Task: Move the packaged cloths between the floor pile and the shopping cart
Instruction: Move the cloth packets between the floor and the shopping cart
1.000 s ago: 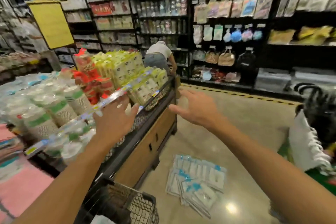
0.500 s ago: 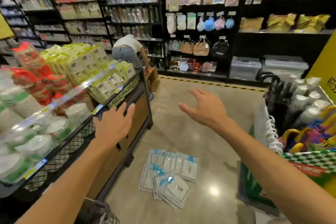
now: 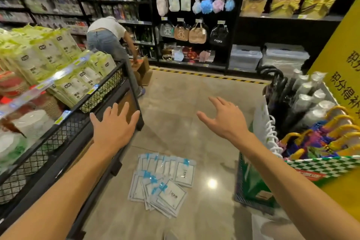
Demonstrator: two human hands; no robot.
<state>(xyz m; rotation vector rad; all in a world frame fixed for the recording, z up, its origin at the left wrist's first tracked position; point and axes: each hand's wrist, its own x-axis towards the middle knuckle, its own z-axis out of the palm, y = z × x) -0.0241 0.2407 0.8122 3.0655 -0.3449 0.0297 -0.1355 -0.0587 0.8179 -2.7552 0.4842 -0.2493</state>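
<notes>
Below, packaged cloths [image 3: 163, 183] fanned flat on floor, blue tops pointing away; both hands' fingers spread, empty.

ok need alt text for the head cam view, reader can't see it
Two bare arms reach forward, left hand and right hand open and empty, above a pile of packaged cloths fanned out on the shop floor. A wire display bin of goods stands left; another person bends at the shelves behind.

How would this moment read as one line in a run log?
left hand: open, empty, over display bin edge | right hand: open, empty, above floor | packaged cloths: piled on floor, untouched | shopping cart: not visible
</notes>
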